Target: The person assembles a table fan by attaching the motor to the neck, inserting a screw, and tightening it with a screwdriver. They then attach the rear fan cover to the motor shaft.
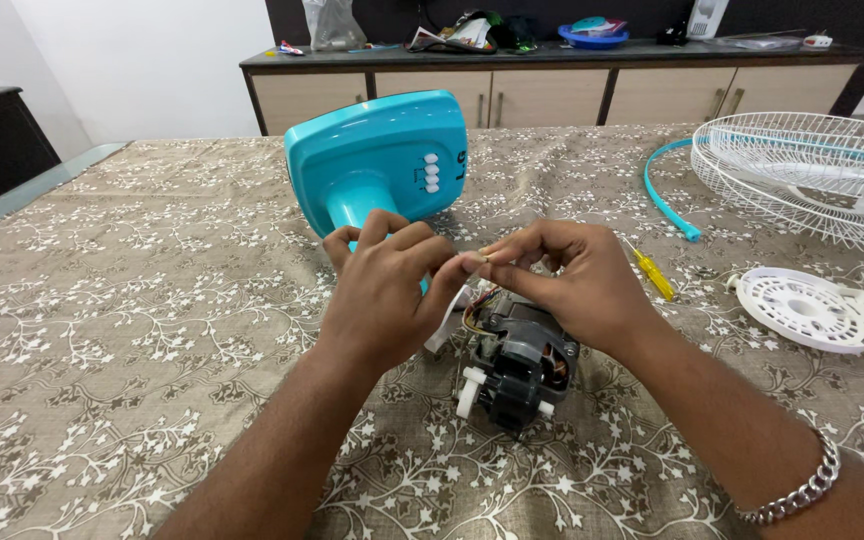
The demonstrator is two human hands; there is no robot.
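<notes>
My left hand (pixel 382 290) and my right hand (pixel 562 280) meet at their fingertips above a dark grey fan motor (pixel 517 370) that rests on the patterned tablecloth (pixel 132 330). Both hands pinch something very small between thumb and forefinger, near the motor's wires (pixel 479 300); what it is cannot be made out. A turquoise fan base with white buttons (pixel 377 160) lies tilted just behind my left hand. My right wrist wears a metal chain bracelet (pixel 802 490).
A yellow-handled screwdriver (pixel 652 272) lies right of my hands. A white wire fan guard (pixel 812 175), a turquoise ring (pixel 664 195) and a white plastic motor cover (pixel 812 310) sit at the right. A cluttered sideboard (pixel 552 75) stands behind the table.
</notes>
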